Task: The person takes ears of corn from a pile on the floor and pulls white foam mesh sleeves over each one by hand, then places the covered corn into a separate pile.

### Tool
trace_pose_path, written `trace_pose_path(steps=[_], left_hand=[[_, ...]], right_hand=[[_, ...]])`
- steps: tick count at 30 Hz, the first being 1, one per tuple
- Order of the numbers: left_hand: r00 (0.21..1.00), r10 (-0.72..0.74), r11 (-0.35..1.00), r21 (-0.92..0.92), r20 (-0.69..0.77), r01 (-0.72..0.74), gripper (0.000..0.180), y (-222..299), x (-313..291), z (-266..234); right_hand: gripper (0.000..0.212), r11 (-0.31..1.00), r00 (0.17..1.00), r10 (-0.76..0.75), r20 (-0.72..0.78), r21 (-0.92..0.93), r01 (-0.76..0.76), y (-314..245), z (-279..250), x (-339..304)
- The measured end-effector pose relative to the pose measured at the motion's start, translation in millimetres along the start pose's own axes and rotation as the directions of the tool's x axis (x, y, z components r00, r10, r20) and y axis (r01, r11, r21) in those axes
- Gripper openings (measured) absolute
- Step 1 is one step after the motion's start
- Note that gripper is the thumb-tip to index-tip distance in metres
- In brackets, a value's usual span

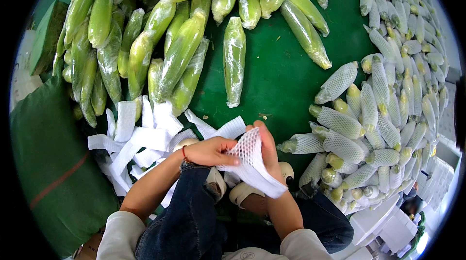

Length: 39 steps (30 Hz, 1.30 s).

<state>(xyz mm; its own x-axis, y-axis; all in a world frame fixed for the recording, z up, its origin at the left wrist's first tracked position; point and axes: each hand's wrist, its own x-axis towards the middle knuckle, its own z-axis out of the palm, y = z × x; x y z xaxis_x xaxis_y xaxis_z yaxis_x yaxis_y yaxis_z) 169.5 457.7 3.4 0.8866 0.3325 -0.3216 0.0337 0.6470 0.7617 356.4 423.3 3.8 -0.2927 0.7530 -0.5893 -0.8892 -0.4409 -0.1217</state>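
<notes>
A white foam net sleeve [255, 165] is stretched between my two hands, its mesh spread wide at the upper end and its lower end hanging flat. My left hand [209, 151] pinches the sleeve's left edge between thumb and fingers. On the other side, my right hand [268, 144] is closed on its upper rim, the fingers partly hidden by the mesh. No corn shows inside the sleeve. Just beyond my hands lies a single film-wrapped ear of corn [234, 61]. Loose flat foam net sleeves [148, 138] are heaped beside my left forearm.
Film-wrapped green corn ears [182, 56] are piled at the far left. A large heap of ears in white netting [344, 144] covers the right side. Everything lies on a green surface [276, 85]. A green cushion-like bundle [53, 163] stands at the left, and my shoes [246, 194] are below my hands.
</notes>
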Motion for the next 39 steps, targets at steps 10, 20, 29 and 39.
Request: trace_pose_path(steps=[10, 20, 29, 39], left_hand=[[0.509, 0.606, 0.752, 0.65, -0.611, -0.115, 0.058, -4, 67, -101], [0.538, 0.179, 0.983, 0.129, -0.824, -0.13, 0.023, 30, 17, -33], [0.638, 0.256, 0.966, 0.172, -0.726, -0.192, 0.025, -5, 43, -57], [0.872, 0.392, 0.305, 0.936, -0.292, 0.176, 0.055, -27, 46, -38]], right_hand=[[0.053, 0.032, 0.778, -0.533, 0.332, -0.911, 0.41, 8, 8, 122], [0.013, 0.624, 0.812, -0.582, -0.031, -0.657, 0.423, 28, 22, 67], [0.024, 0.523, 0.814, -0.562, 0.145, -0.7, 0.486, 35, -65, 113], [0.08, 0.917, 0.982, -0.109, -0.151, -0.396, 0.041, -111, -12, -80]])
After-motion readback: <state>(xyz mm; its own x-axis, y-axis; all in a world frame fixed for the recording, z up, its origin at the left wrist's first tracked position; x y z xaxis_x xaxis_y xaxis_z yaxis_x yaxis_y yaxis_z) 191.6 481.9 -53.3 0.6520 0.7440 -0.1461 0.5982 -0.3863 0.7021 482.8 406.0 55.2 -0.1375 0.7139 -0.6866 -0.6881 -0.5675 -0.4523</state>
